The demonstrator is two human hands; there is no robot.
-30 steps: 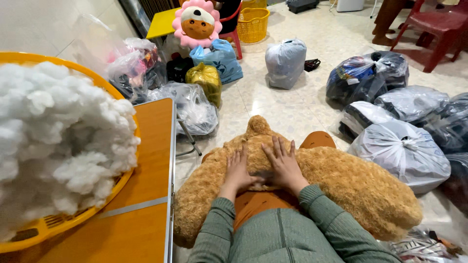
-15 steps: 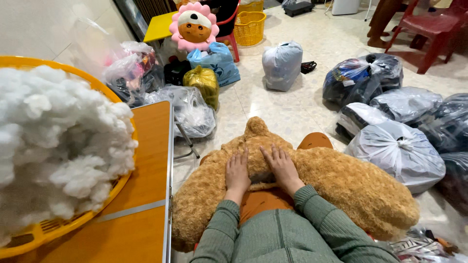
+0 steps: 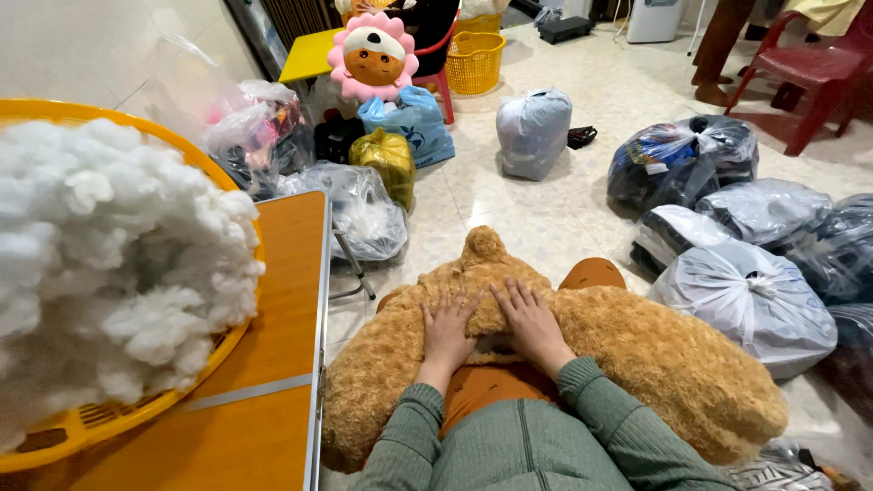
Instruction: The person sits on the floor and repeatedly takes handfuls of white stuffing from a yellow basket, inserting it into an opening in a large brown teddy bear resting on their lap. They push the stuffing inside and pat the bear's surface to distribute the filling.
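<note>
The big brown plush bear (image 3: 627,364) lies across the lap of the person, low in the view, from about 7 o'clock to 4 o'clock, with one round ear pointing up toward 12 o'clock. Both hands rest flat on its fuzzy back, side by side and almost touching each other. The left hand (image 3: 447,325) has a spread grip, the fingers stretched forward and a little apart, palm down on the fur. The right hand (image 3: 530,320) is the same: open grip, fingers spread, pressing on the plush and pinching nothing. The green sleeves (image 3: 509,445) come up from 6 o'clock.

At 9 o'clock stands an orange counter (image 3: 273,364), and on it a yellow basket (image 3: 109,418) heaped with white stuffing (image 3: 100,264), well apart from the hands. On the floor (image 3: 564,209) at 11 o'clock are clear plastic bags (image 3: 359,214), a yellow bag (image 3: 386,159), a blue bag (image 3: 414,123) and a pink flower-shaped plush toy (image 3: 373,56). Near 12 o'clock sits a grey tied bag (image 3: 532,132), with a yellow basket behind it. From 2 to 3 o'clock more grey and dark bags (image 3: 750,300) lie close together, just beside the bear. A red chair (image 3: 818,82) stands at 1 o'clock.
</note>
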